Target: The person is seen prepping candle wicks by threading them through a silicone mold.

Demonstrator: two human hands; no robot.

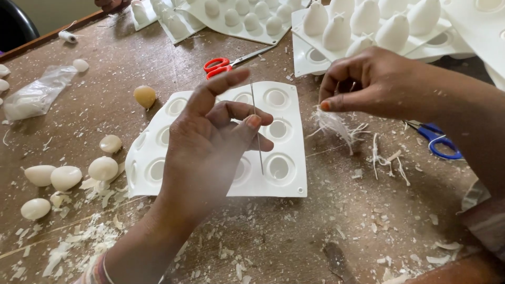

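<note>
Needle [256, 129], thin and upright, sits pinched between my left hand's [210, 142] thumb and fingers, directly above the white silicone mould [286, 181]. Beside the mould's far right corner, my right hand [368, 81] pinches white wick strands [336, 126]; red scissors [218, 66] lie behind the mould.

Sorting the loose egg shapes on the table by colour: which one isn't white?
The yellowish-tan egg, lying alone on the wooden table just left of the white mould tray. The other loose eggs, clustered at the left edge, are white or cream.
</note>
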